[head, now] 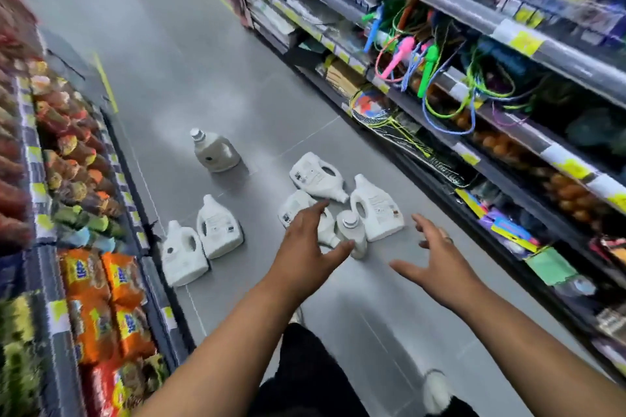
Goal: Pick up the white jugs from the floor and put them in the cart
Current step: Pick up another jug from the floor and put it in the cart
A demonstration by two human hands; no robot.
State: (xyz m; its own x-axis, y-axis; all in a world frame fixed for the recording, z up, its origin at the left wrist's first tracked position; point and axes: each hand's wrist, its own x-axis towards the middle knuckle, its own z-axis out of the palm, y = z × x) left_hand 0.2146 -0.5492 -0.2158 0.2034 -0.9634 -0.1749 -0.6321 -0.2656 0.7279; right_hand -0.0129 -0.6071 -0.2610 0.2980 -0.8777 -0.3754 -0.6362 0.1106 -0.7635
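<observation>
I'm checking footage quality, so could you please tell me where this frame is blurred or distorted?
Head view: shelves at right and snack packs at left smear with motion blur; wide-angle bending tilts the aisle; jugs stay fairly sharp; soft glare on the floor.

Seemingly plastic jugs (376,210), smooth grey floor (189,54)

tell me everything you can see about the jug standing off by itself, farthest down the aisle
The far jug is an off-white, greyish bottle that looks like plastic, squat and broad, with a built-in handle on one side and a silvery screw cap that is closed. A small dark round mark shows low on its front. It stands upright on the grey tiled floor, apart from the other jugs. Nothing touches it but the floor; both hands are well short of it.
</observation>
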